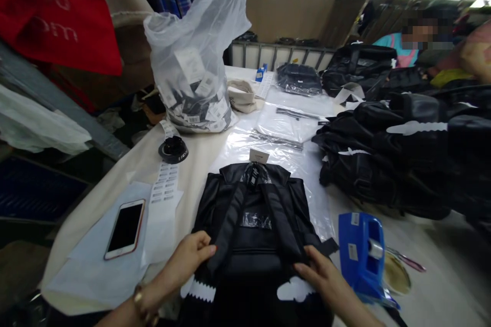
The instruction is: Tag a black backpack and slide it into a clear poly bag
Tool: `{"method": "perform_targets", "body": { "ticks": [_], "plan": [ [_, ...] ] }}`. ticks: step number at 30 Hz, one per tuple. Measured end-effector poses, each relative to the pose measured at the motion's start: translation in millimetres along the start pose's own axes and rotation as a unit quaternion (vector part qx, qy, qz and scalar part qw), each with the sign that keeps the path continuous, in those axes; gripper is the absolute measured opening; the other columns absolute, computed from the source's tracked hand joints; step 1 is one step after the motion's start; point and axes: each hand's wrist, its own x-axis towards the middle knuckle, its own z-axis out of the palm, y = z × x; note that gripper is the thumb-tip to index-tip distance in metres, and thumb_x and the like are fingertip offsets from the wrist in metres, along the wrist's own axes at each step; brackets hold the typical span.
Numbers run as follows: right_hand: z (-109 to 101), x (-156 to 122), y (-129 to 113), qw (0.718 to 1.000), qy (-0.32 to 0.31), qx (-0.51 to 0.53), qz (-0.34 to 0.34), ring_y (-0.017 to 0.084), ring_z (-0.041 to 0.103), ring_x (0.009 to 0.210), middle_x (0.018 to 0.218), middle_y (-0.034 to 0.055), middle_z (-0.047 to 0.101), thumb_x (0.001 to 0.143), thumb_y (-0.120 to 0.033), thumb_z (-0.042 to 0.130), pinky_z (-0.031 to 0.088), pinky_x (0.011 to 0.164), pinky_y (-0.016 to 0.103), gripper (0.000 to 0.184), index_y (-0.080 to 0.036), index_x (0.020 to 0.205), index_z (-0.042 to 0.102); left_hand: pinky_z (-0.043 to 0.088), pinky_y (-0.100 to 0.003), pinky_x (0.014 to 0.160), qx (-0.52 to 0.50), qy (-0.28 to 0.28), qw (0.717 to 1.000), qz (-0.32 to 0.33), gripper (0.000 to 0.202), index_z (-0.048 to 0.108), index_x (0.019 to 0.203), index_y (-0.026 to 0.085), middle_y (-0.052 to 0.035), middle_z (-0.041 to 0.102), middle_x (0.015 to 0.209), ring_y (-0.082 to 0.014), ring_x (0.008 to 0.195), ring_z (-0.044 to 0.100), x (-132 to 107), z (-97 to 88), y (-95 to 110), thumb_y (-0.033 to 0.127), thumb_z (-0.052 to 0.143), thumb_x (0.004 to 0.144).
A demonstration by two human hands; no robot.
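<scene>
The black backpack (249, 260) lay on the tabletop (194, 179), in front of the person, with its straps upward and its top over clear plastic (322, 207). If it were pulled unevenly, I think, it could slide on this slippery plastic and turn askew. The white paper strips (203, 291) near its lower end could tear or come loose, if a finger caught them. On the right the blue tape dispenser (355, 255) stood near — a wide movement of the elbow could knock it.

The left hand (192, 255) was almost closed, pinching the edge of one strap between thumb and forefinger. The right hand (322, 271) pinched the opposite side more loosely — its other fingers were partly hidden.
</scene>
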Motion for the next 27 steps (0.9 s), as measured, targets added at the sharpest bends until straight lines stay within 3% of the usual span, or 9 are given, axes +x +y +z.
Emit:
{"method": "perform_targets", "body": {
  "ticks": [2,5,7,9,11,13,18,24,27],
  "plan": [
    [24.4,-4.0,21.1,0.984,0.078,-0.148,-0.056,0.028,0.066,0.074,0.078,0.0071,0.067,0.084,-0.056,0.038,0.051,0.063,0.036,0.047,-0.020,0.109,0.057,0.045,-0.034,0.070,0.142,0.075,0.978,0.135,0.022,0.054,0.075,0.018,-0.0063,0.060,0.076,-0.0224,0.075,0.059,-6.1,11.3,-17.3,0.038,0.046,0.077],
    [31.5,-7.8,32.5,0.915,0.170,-0.322,-0.173,0.027,0.065,0.066,0.080,0.0084,0.067,0.092,-0.049,0.031,0.049,0.056,0.036,0.047,-0.019,0.119,0.054,0.039,-0.046,0.095,0.311,0.179,0.891,0.279,0.031,0.057,0.109,0.018,-0.0141,0.059,0.117,-0.0304,0.112,0.052,-16.2,20.5,-46.6,0.032,0.041,0.086],
    [25.9,-8.6,32.4,0.848,0.235,-0.399,-0.257,0.027,0.065,0.074,0.088,0.0102,0.067,0.091,-0.046,0.038,0.049,0.060,0.037,0.044,-0.020,0.124,0.052,0.041,-0.047,0.096,0.354,0.239,0.860,0.281,0.044,0.045,0.127,0.018,-0.0158,0.053,0.126,-0.0308,0.117,0.049,-20.9,25.3,-68.8,0.036,0.044,0.087],
    [22.6,-3.3,38.0,0.803,0.282,-0.430,-0.299,0.032,0.059,0.099,0.113,0.0145,0.061,0.090,-0.043,0.043,0.047,0.079,0.046,0.044,-0.022,0.127,0.049,0.045,-0.045,0.092,0.354,0.285,0.854,0.253,0.055,0.032,0.135,0.016,-0.0178,0.051,0.126,-0.0299,0.115,0.051,-18.9,33.4,-89.2,0.040,0.044,0.087],
    [26.4,11.3,54.0,0.813,0.295,-0.407,-0.293,0.033,0.047,0.118,0.130,0.0162,0.050,0.091,-0.042,0.039,0.039,0.094,0.051,0.046,-0.018,0.130,0.045,0.045,-0.046,0.092,0.350,0.305,0.855,0.233,0.055,0.031,0.136,0.012,-0.0201,0.049,0.127,-0.0307,0.116,0.050,-6.6,44.6,-101.7,0.039,0.041,0.089],
    [35.2,32.9,75.7,0.843,0.296,-0.368,-0.257,0.029,0.047,0.117,0.126,0.0157,0.053,0.094,-0.042,0.026,0.039,0.096,0.047,0.049,-0.013,0.129,0.046,0.043,-0.050,0.095,0.358,0.301,0.858,0.211,0.051,0.039,0.133,0.012,-0.0210,0.048,0.129,-0.0333,0.119,0.047,14.4,55.2,-103.3,0.038,0.041,0.089],
    [45.3,68.1,101.4,0.849,0.297,-0.379,-0.218,0.031,0.047,0.117,0.122,0.0140,0.058,0.095,-0.045,0.018,0.036,0.097,0.052,0.055,-0.013,0.123,0.053,0.037,-0.051,0.101,0.383,0.260,0.875,0.143,0.049,0.046,0.132,0.015,-0.0182,0.048,0.132,-0.0341,0.122,0.044,53.6,58.9,-84.7,0.034,0.046,0.087],
    [40.4,46.1,105.4,0.821,0.306,-0.402,-0.267,0.029,0.056,0.108,0.116,0.0146,0.061,0.093,-0.043,0.032,0.045,0.089,0.044,0.045,-0.014,0.125,0.049,0.032,-0.057,0.103,0.421,0.200,0.876,0.120,0.049,0.042,0.136,0.024,-0.0138,0.045,0.138,-0.0320,0.130,0.038,25.5,46.0,-74.6,0.029,0.042,0.087],
    [42.9,47.5,122.3,0.780,0.331,-0.459,-0.269,0.028,0.062,0.095,0.108,0.0133,0.065,0.092,-0.042,0.037,0.050,0.074,0.040,0.043,-0.016,0.122,0.053,0.028,-0.059,0.104,0.438,0.152,0.881,0.097,0.052,0.040,0.137,0.026,-0.0137,0.041,0.141,-0.0321,0.132,0.033,13.3,40.1,-60.9,0.027,0.041,0.085]
  ]
}}
